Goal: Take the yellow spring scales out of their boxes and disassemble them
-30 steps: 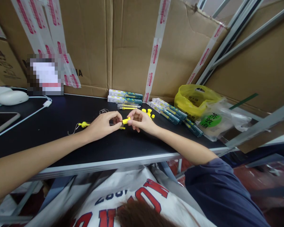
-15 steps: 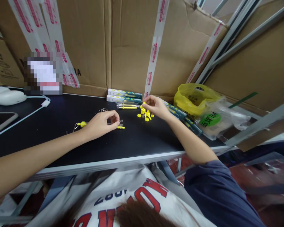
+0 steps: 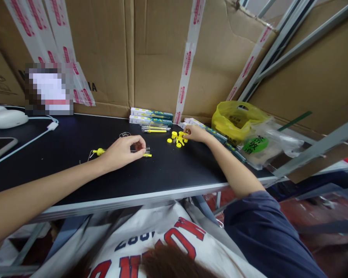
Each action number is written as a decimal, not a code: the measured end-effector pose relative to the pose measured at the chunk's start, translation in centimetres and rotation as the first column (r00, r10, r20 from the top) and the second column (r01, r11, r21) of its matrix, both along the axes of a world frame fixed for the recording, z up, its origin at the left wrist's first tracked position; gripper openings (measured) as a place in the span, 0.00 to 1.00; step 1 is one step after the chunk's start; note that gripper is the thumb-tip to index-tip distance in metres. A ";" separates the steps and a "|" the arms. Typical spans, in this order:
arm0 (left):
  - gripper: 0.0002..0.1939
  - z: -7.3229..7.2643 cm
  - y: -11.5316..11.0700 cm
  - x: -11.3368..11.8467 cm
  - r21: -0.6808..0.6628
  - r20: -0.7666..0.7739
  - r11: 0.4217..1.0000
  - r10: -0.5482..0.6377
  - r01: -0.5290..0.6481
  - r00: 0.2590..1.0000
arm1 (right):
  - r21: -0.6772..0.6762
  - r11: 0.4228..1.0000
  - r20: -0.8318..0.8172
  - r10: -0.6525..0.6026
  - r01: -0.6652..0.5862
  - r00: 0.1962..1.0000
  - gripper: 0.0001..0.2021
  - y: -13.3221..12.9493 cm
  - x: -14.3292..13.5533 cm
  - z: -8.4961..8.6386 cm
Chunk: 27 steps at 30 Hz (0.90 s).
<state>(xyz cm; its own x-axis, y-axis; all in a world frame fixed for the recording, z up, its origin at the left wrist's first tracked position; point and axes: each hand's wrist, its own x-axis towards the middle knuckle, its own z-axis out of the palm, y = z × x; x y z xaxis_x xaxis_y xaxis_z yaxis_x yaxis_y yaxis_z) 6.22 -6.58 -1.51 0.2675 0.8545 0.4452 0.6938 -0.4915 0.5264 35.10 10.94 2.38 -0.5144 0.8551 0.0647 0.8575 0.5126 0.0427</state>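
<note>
Left hand (image 3: 127,151): nearly closed; small spring (image 3: 147,148) pinched at fingertips. Right hand (image 3: 197,134): fingers curled at yellow parts (image 3: 178,139), scattered between two and three o'clock from left; grip cannot be told.

Sm. dark metal coil spring (image 3: 147,148), pinched at L hand's (image 3: 127,152) fingertips, free end pointing R. Yellow plastic rod-like tool w/ bent metal wire (image 3: 99,151) lies flat on tabletop, mid-part hidden behind same hand; yellow tip shows past it. Sm. yellow plastic pcs (image 3: 178,145), some round, loose cluster, R hand's (image 3: 197,134) fingers at its R edge; grip unclear.
</note>
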 end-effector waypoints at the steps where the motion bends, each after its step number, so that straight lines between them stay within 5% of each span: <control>1: 0.07 0.0 0.0 0.0 0.004 0.002 1.000 -0.002 0.002 1.000 | -0.010 1.000 0.004 -0.006 0.006 1.000 0.13 -0.2 0.0 0.2; 6: 0.07 0.0 0.0 0.1 -0.005 0.021 1.000 -0.024 0.024 0.999 | 0.229 0.973 -0.190 0.005 0.039 0.982 0.16 -3.2 -1.1 1.6; 9: 0.07 0.1 -0.1 0.3 -0.013 0.060 0.998 -0.057 0.058 0.997 | 0.136 0.939 -0.411 0.344 -0.316 0.845 0.13 -6.7 -3.5 1.5; 11: 0.07 0.1 -0.1 0.3 -0.015 0.080 0.997 -0.071 0.073 0.994 | 0.004 0.826 -0.541 0.476 -0.564 0.693 0.15 -9.1 -5.2 0.7; 13: 0.08 0.1 -0.1 0.3 -0.017 0.087 0.996 -0.081 0.083 0.993 | -0.018 0.736 -0.623 0.521 -0.676 0.584 0.16 -10.8 -6.7 -0.3; 18: 0.10 -0.1 0.0 0.4 -0.053 0.083 0.992 -0.110 0.114 0.990 | 0.013 0.737 -0.690 0.495 -0.675 0.527 0.10 -12.3 -7.9 -2.0; 23: 0.11 0.0 -0.2 0.5 -0.062 0.089 0.989 -0.126 0.132 0.988 | 0.045 0.726 -0.688 0.521 -0.687 0.505 0.10 -12.1 -7.9 -1.8; 27: 0.13 0.0 0.0 0.2 -0.007 -0.003 0.992 -0.123 0.123 0.992 | 0.094 0.800 -0.567 0.532 -0.593 0.629 0.09 -10.1 -6.0 0.2</control>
<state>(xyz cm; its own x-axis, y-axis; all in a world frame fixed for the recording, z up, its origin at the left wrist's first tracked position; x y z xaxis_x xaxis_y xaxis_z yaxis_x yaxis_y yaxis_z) 6.39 -6.55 -1.50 0.3719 0.8183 0.4383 0.6303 -0.5692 0.5279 29.09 0.80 2.62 -0.7977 0.4283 0.4246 0.2571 0.8783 -0.4031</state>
